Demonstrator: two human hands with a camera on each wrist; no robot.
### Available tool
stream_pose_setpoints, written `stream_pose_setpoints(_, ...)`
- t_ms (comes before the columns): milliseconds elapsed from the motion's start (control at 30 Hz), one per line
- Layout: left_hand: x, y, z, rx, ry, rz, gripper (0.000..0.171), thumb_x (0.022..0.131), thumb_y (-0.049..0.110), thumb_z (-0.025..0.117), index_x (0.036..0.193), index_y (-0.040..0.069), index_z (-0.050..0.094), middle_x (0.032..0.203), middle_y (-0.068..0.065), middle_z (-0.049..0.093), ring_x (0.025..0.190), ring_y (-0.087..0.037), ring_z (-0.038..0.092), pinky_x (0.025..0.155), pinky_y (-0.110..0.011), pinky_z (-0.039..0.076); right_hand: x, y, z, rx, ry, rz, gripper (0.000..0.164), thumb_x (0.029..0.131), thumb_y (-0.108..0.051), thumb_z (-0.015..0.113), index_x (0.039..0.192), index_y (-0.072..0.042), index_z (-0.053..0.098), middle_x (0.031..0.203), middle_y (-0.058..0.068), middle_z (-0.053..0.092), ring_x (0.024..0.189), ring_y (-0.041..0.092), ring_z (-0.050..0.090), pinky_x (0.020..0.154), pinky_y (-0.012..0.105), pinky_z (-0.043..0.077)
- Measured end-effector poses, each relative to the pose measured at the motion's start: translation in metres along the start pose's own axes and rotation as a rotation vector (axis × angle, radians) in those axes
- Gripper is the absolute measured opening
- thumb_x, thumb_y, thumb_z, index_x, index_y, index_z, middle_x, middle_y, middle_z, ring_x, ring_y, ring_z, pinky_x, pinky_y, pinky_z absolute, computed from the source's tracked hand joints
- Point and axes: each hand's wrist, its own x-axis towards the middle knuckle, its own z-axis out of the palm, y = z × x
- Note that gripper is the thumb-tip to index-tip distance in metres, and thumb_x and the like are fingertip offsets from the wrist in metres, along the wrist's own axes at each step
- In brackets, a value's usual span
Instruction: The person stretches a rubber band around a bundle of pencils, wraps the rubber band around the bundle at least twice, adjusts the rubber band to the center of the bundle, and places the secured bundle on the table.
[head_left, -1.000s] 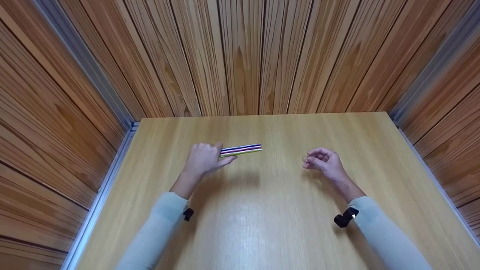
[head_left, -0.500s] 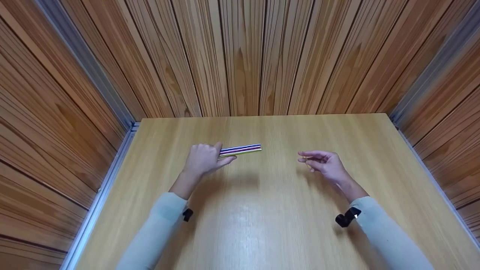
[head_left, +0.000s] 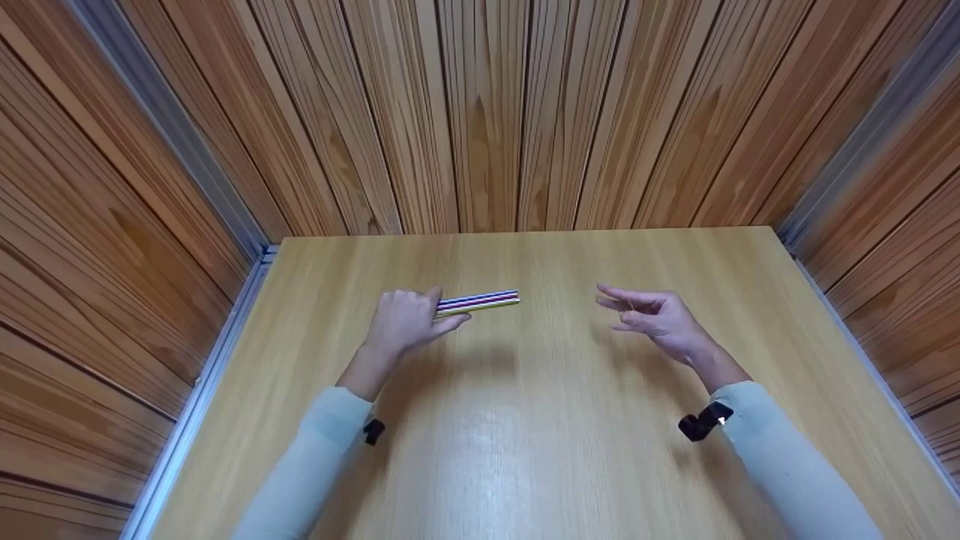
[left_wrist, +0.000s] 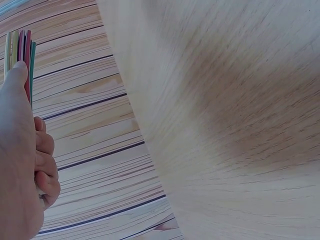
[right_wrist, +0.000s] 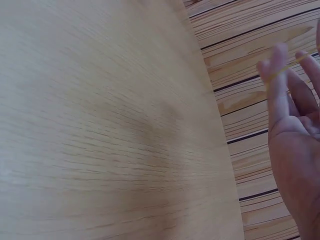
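My left hand grips a bundle of thin coloured sticks, held above the table and pointing right. In the left wrist view, the stick ends show white, yellow, purple, red and green beyond the thumb; whether they are straws or pencils I cannot tell. The rest of the bundle is hidden inside the hand. My right hand is raised opposite, apart from the sticks, with its fingers spread. A thin yellow rubber band is stretched between its thumb and fingers in the right wrist view.
The wooden table lies beneath both hands. Plank walls rise behind it and at both sides, with metal rails along the side edges. Small black cameras sit on the wrists.
The right hand's fingers have gone from a pinch on the rubber band to spread apart with the band stretched across them. The left hand and its sticks have barely moved.
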Motion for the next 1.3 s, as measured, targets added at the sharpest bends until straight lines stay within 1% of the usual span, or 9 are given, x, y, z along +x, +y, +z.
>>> stream_pose_setpoints(100, 0.0, 0.0, 0.0, -0.011, -0.004, -0.005, 0.06, 0.1, 0.065, 0.075, 0.084, 0.009, 0.059, 0.064, 0.007, 0.027, 0.056, -0.011, 0.025, 0.053, -0.027, 0.016, 0.0, -0.009, -0.001, -0.061, 0.024, -0.002, 0.045, 0.107, -0.002, 0.073, 0.15, 0.007, 0.065, 0.153, -0.012, 0.073, 0.14, -0.002, 0.069, 0.108, 0.021, 0.059)
stream_pose_setpoints(200, 0.0, 0.0, 0.0, -0.021, 0.002, -0.001, 0.06, 0.1, 0.064, 0.075, 0.083, 0.01, 0.058, 0.064, 0.007, 0.027, 0.056, -0.011, 0.025, 0.053, -0.026, 0.016, 0.001, -0.019, -0.003, -0.069, 0.064, -0.044, 0.04, 0.104, 0.0, 0.075, 0.144, 0.007, 0.069, 0.148, -0.01, 0.077, 0.138, 0.0, 0.069, 0.108, 0.02, 0.059)
stream_pose_setpoints(367, -0.002, -0.002, -0.001, 0.011, 0.027, 0.001, 0.061, 0.1, 0.066, 0.074, 0.082, 0.009, 0.058, 0.063, 0.007, 0.028, 0.056, -0.011, 0.026, 0.052, -0.026, 0.016, 0.006, -0.03, -0.002, -0.015, 0.048, -0.17, 0.052, 0.098, 0.016, 0.073, 0.147, 0.017, 0.054, 0.148, -0.006, 0.073, 0.143, 0.009, 0.066, 0.105, 0.028, 0.064)
stream_pose_setpoints(467, -0.003, -0.003, -0.002, 0.018, 0.038, 0.0, 0.061, 0.1, 0.065, 0.075, 0.081, 0.009, 0.058, 0.063, 0.007, 0.029, 0.055, -0.012, 0.027, 0.052, -0.026, 0.016, 0.011, -0.03, 0.004, -0.063, 0.026, -0.202, 0.061, 0.094, 0.018, 0.076, 0.149, 0.016, 0.048, 0.148, -0.009, 0.067, 0.146, 0.012, 0.063, 0.105, 0.03, 0.064)
stream_pose_setpoints(667, 0.001, 0.0, -0.004, 0.0, 0.047, 0.021, 0.063, 0.099, 0.066, 0.074, 0.079, 0.009, 0.056, 0.063, 0.008, 0.027, 0.055, -0.011, 0.025, 0.053, -0.026, 0.015, 0.015, -0.027, 0.02, -0.1, 0.012, -0.196, 0.063, 0.093, 0.017, 0.078, 0.15, 0.012, 0.051, 0.149, -0.009, 0.065, 0.147, 0.02, 0.061, 0.104, 0.028, 0.064)
stream_pose_setpoints(833, 0.009, 0.008, -0.006, -0.009, 0.043, 0.057, 0.063, 0.099, 0.067, 0.072, 0.082, 0.008, 0.058, 0.063, 0.008, 0.027, 0.055, -0.011, 0.025, 0.053, -0.026, 0.015, 0.016, -0.025, 0.033, -0.09, 0.031, -0.202, 0.063, 0.093, 0.015, 0.08, 0.15, 0.011, 0.053, 0.148, -0.01, 0.067, 0.143, 0.012, 0.064, 0.103, 0.029, 0.064)
stream_pose_setpoints(1033, 0.016, 0.018, -0.005, -0.034, 0.028, 0.079, 0.06, 0.103, 0.065, 0.068, 0.085, 0.007, 0.06, 0.063, 0.008, 0.027, 0.055, -0.01, 0.024, 0.054, -0.025, 0.015, 0.023, -0.028, 0.051, -0.092, 0.031, -0.173, 0.062, 0.094, 0.013, 0.081, 0.15, 0.008, 0.056, 0.147, -0.01, 0.067, 0.142, 0.006, 0.064, 0.105, 0.031, 0.064)
stream_pose_setpoints(1067, 0.016, 0.02, -0.005, -0.033, 0.027, 0.083, 0.06, 0.103, 0.064, 0.067, 0.085, 0.008, 0.06, 0.063, 0.008, 0.027, 0.055, -0.01, 0.024, 0.054, -0.025, 0.015, 0.025, -0.028, 0.054, -0.091, 0.029, -0.169, 0.061, 0.094, 0.013, 0.08, 0.15, 0.008, 0.056, 0.147, -0.008, 0.067, 0.142, 0.006, 0.064, 0.105, 0.03, 0.064)
stream_pose_setpoints(1300, 0.021, 0.03, -0.006, -0.053, -0.013, 0.091, 0.061, 0.106, 0.066, 0.063, 0.088, 0.008, 0.061, 0.064, 0.008, 0.029, 0.057, -0.009, 0.026, 0.054, -0.026, 0.017, 0.036, -0.033, 0.074, -0.045, -0.003, -0.163, 0.055, 0.093, 0.012, 0.083, 0.142, 0.01, 0.058, 0.156, 0.024, 0.058, 0.142, 0.009, 0.065, 0.104, 0.033, 0.065)
